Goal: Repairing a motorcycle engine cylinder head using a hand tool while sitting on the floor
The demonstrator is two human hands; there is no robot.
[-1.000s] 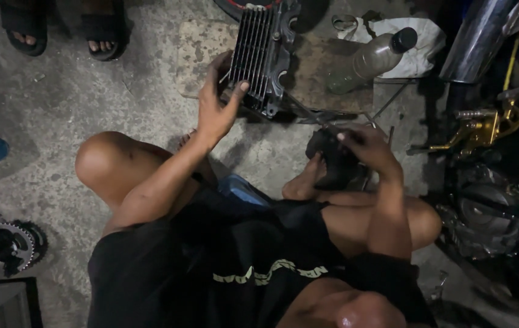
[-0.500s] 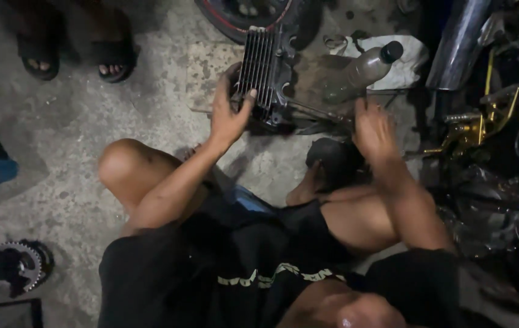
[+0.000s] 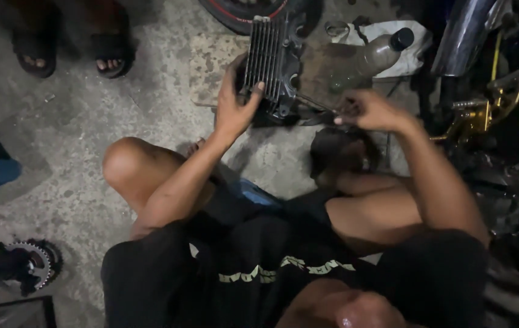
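**Finned engine block steadied on floor**

Head view: the left hand [image 3: 235,112] is clamped on the finned engine block [image 3: 271,61] at 12 o'clock. The right hand [image 3: 369,110], at 2 o'clock, pinches a thin rod [image 3: 314,103]. A plastic bottle [image 3: 381,53] lies just beyond.

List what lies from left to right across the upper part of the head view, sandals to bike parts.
Sandalled feet → left hand → finned engine block → right hand → plastic bottle → chrome pipe → gold bracket.
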